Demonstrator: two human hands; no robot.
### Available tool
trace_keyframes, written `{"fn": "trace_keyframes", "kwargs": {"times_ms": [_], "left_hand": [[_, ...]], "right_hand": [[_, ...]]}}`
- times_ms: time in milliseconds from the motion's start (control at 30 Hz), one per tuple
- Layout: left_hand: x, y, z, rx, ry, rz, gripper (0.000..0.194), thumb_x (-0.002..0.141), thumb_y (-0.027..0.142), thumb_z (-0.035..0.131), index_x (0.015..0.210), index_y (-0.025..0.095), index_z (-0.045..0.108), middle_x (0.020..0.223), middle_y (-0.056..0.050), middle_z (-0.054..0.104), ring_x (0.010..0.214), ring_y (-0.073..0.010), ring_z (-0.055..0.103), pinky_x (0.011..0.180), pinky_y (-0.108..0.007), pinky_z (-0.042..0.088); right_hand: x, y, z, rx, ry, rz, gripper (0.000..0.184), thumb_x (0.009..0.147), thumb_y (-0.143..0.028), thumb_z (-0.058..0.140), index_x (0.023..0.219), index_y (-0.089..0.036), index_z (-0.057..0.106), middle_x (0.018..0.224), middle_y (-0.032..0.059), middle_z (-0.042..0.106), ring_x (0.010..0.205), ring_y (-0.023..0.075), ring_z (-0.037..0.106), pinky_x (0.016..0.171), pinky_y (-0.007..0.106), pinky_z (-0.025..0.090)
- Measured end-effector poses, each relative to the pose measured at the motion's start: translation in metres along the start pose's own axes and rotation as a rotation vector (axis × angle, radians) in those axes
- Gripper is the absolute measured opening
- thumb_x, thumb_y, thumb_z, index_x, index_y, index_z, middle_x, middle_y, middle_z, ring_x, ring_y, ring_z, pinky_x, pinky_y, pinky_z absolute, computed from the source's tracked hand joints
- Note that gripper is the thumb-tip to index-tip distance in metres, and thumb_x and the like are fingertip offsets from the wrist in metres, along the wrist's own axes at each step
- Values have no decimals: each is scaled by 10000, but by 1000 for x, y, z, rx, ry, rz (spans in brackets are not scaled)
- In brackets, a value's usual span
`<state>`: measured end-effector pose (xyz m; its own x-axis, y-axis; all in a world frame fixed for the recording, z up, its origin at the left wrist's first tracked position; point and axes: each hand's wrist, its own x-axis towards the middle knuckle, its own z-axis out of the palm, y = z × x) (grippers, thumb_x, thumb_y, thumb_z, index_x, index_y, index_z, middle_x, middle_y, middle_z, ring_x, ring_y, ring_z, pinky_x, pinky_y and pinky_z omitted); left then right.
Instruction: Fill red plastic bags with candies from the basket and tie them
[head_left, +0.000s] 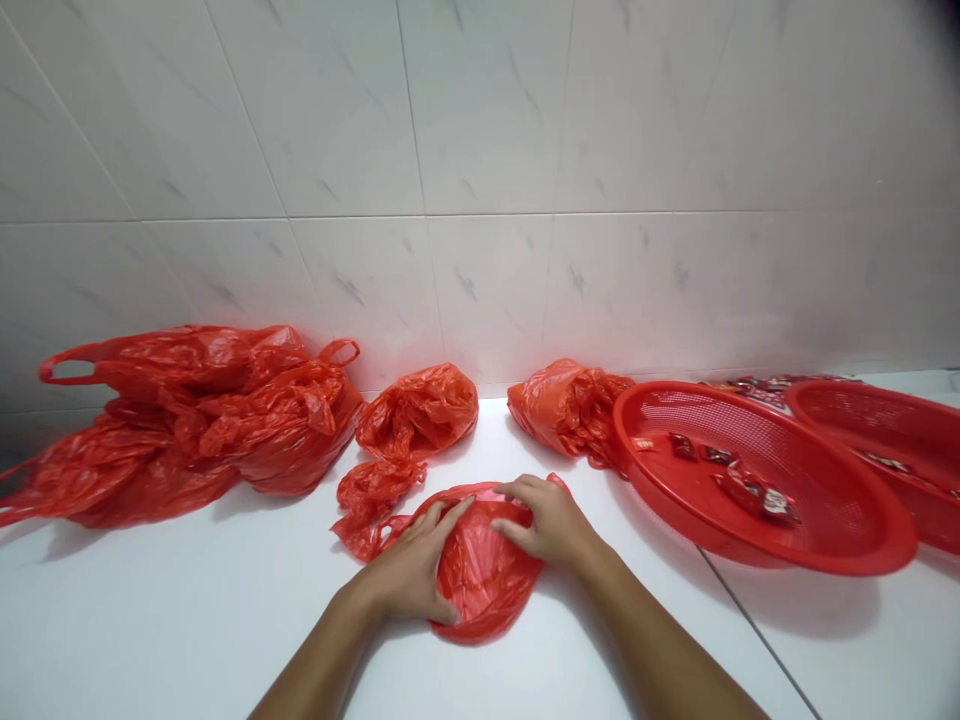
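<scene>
A person's two forearms reached in over a white table (187,630), and between the hands lay a red plastic bag (484,575), its gathered edge forming a rough ring on the tabletop. The left hand (412,570) rested on the bag's left side, thumb spread well away from the fingers; the right hand (551,520) touched its upper right, thumb and fingers also apart. Whether any fingertip pinched the film could not be told. To the right, a red mesh basket (874,535) held a few shiny wrapped packets (754,495). Just past the left hand sat a crumpled red bag (379,495), with a heap of red bags (247,430) farther left. Beyond stood two bunched red bundles (566,408), a second red basket (885,415) at the far right, and the tiled wall (487,140).
</scene>
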<state>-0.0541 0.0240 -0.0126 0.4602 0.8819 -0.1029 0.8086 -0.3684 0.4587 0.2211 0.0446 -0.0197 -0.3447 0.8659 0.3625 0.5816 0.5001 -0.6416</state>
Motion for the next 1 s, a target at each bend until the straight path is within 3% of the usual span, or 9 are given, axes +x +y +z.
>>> {"fn": "trace_keyframes", "kwargs": {"times_ms": [100, 233, 400, 467, 533, 633, 733, 900, 1000], "left_hand": [[0, -1, -3, -9, -45, -1, 1411, 509, 222, 878, 1728, 393, 189, 1734, -85, 332, 1527, -412, 456, 1081, -440, 577], [-2, -4, -7, -58, -56, 14, 1340, 547, 186, 846, 1712, 434, 231, 1783, -38, 263, 1524, -387, 482, 1060, -404, 597], [1, -10, -4, -62, -41, 4, 1305, 581, 188, 864, 1718, 377, 253, 1796, -52, 267, 1637, -377, 294, 1268, -477, 423], [3, -12, -2, -54, -47, 22, 1305, 581, 192, 877, 1719, 363, 261, 1792, -49, 278, 1646, -367, 273, 1285, -477, 403], [5, -13, 0, -48, -39, 49, 1284, 584, 211, 897, 1711, 343, 297, 1780, -60, 309, 1638, -374, 294, 1288, -490, 401], [9, -16, 5, -103, 25, 86, 1143, 630, 315, 938, 1656, 310, 436, 1743, -104, 386, 1591, -403, 385, 1267, -534, 425], [18, -20, 12, -232, 185, 99, 774, 775, 405, 876, 1497, 269, 631, 1604, -135, 575, 1468, -388, 555, 1219, -548, 477], [34, -26, 15, -413, 441, 52, 384, 907, 470, 750, 1215, 241, 757, 1265, -101, 786, 1186, -320, 742, 1085, -505, 585], [39, -30, 13, -436, 478, 41, 374, 917, 499, 727, 1169, 223, 752, 1221, -106, 795, 1126, -311, 764, 1043, -494, 611]], "right_hand": [[0, 18, 4, -127, 49, 128, 341, 905, -286, 733, 1240, -272, 800, 1226, 96, 744, 1060, 255, 721, 950, 380, 556], [0, 36, 4, -236, 37, 267, 326, 829, -360, 817, 1123, -219, 826, 1279, 149, 715, 1182, 343, 675, 1015, 460, 547], [2, 14, 10, -217, 307, 84, 284, 966, -331, 666, 1169, -189, 806, 1214, 162, 730, 1137, 312, 668, 1025, 450, 538], [0, -2, 19, -152, 207, -71, 266, 988, -320, 634, 1162, -226, 812, 1168, 133, 746, 1107, 283, 671, 1039, 436, 526], [-4, -14, 28, -133, -16, -70, 432, 915, -395, 747, 1332, -284, 759, 1364, 128, 704, 1282, 339, 617, 1130, 517, 465], [-9, -19, 34, -168, -334, 173, 1045, 745, -628, 873, 1660, -393, 427, 1764, 124, 315, 1621, 497, 202, 1253, 724, 193], [-10, -16, 29, -178, -518, 310, 1174, 726, -755, 830, 1706, -460, 254, 1830, 69, 18, 1652, 494, -79, 1272, 734, 10], [-8, -14, 25, -178, -525, 307, 1199, 675, -752, 863, 1692, -474, 292, 1829, 63, -1, 1635, 529, -87, 1270, 743, 27], [-5, -19, 21, -152, -392, 227, 1058, 723, -668, 863, 1652, -373, 451, 1790, 110, 250, 1627, 530, 167, 1278, 713, 183]]}}
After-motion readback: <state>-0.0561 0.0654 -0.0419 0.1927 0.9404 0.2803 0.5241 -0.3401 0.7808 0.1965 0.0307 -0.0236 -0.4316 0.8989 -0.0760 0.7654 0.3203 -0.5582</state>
